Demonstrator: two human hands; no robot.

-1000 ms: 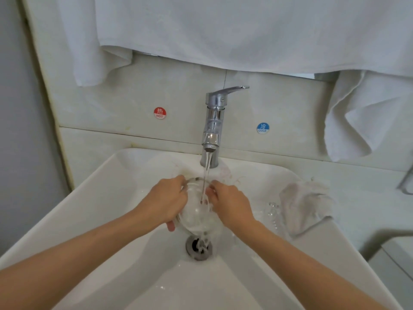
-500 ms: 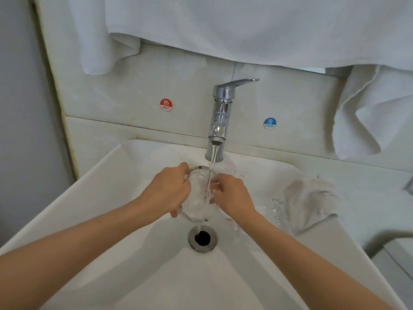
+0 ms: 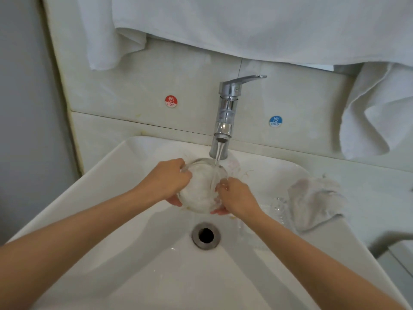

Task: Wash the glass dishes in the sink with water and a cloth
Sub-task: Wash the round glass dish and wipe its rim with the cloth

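A clear glass bowl (image 3: 201, 186) is held over the white sink (image 3: 134, 253) under the running stream from the chrome tap (image 3: 225, 113). My left hand (image 3: 169, 182) grips the bowl's left rim, thumb below. My right hand (image 3: 237, 198) holds its right side, fingers curled over the edge into the bowl. Water runs into the bowl. A crumpled white cloth (image 3: 317, 202) lies on the sink's right ledge, away from both hands. Another clear glass piece (image 3: 279, 209) lies just left of the cloth.
The drain (image 3: 206, 235) sits open below the bowl. White towels (image 3: 257, 25) hang over the wall behind the tap, one drooping at the right (image 3: 377, 108). Hot (image 3: 171, 101) and cold (image 3: 275, 121) stickers flank the tap. A grey wall stands at the left.
The bowl has tilted and turned in my hands under the stream, its opening now facing more upward. Both hands sit a little higher above the drain.
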